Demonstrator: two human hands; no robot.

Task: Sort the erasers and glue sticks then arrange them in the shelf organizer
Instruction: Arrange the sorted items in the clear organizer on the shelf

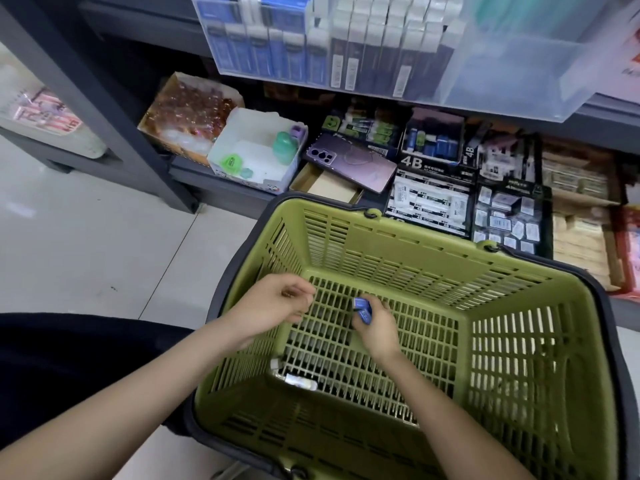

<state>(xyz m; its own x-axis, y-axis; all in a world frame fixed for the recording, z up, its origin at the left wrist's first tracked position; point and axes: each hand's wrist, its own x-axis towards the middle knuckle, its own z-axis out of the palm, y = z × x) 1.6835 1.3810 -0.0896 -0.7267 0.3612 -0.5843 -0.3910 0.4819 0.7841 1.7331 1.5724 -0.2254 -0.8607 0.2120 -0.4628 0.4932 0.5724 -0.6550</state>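
Both my hands reach into a green plastic basket (519, 341) on the floor. My right hand (375, 327) grips a couple of small blue erasers (362, 310) above the basket's bottom. My left hand (273, 303) hovers to the left of it with its fingers curled; I see nothing in it. A white glue stick (300, 382) lies in the basket's near left corner, with a small white piece (274, 364) beside it. Black boxes of erasers (429, 202) sit on the low shelf behind the basket.
A phone (349, 162) lies across an open cardboard box on the low shelf. A white box with green items (256, 150) and a box of amber pieces (188, 112) stand at the left. A clear organizer (346, 46) of boxes juts out above. Tiled floor (86, 237) lies left.
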